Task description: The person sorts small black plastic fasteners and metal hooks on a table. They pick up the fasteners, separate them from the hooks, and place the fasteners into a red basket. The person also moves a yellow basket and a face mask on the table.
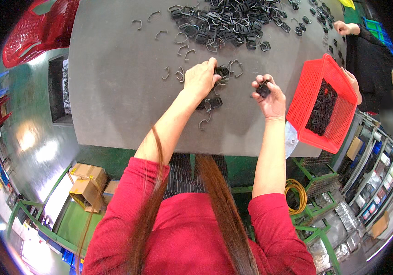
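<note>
My left hand (200, 79) reaches over the grey table, fingers and thumb closed at a small cluster of black plastic pieces (223, 71) with bent metal wire hooks. What exactly it grips is hidden behind the fingers. To the right, my right hand (272, 101) is raised palm up, with curled fingers around a small black plastic buckle (263, 90). Between me and the left hand lie a few more black buckles (214, 102) and a loose wire hook (203, 123). A large heap of black buckles with wire hooks (233, 23) covers the far middle of the table.
Loose wire hooks (160, 34) are scattered left of the heap. At the right edge, a person in black (368, 68) has a hand on a tilted red basket (313, 73) holding black pieces. A red plastic chair (40, 34) stands left; cardboard boxes (88, 178) sit below.
</note>
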Demonstrator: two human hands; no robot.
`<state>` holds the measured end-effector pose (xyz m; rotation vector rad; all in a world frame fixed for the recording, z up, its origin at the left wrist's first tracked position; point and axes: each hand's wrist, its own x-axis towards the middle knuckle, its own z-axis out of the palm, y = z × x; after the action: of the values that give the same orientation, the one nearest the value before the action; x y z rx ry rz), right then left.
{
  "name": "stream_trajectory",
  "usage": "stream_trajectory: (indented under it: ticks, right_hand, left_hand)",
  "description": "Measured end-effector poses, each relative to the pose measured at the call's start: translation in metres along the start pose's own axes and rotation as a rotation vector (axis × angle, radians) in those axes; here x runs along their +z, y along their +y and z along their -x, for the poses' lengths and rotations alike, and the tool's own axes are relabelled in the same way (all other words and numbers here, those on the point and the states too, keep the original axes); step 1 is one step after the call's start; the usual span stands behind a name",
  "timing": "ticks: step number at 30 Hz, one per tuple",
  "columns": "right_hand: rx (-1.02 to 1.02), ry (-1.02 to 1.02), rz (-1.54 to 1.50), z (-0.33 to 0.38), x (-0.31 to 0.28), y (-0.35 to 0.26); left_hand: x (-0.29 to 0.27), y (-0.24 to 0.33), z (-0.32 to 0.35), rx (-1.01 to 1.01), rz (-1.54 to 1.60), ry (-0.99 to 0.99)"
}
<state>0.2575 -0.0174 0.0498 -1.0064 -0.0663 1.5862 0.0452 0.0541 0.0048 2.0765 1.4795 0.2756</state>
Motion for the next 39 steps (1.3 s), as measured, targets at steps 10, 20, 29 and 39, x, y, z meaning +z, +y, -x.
stream_trajectory:
  ticks: [10,20,29,39]
  right_hand:
    - [-0.283,0.056,1.152,-0.056,0.015,0.054]
    - [-0.377,0.011,1.694,-0.074,0.088,0.082]
    - [-0.227,-0.170,1.877,-0.085,0.110,0.109]
    - [-0.260,-0.138,1.516,-0.090,0.071,0.074]
  left_hand:
    - [-0.068,-0.064,0.000,-0.311,0.610,-0.253]
    - [-0.106,-0.091,0.034,-0.452,1.197,-0.310]
    - [-0.094,-0.100,0.063,-0.408,1.793,0.014]
    - [-0.029,-0.049,0.053,-0.370,0.669,0.053]
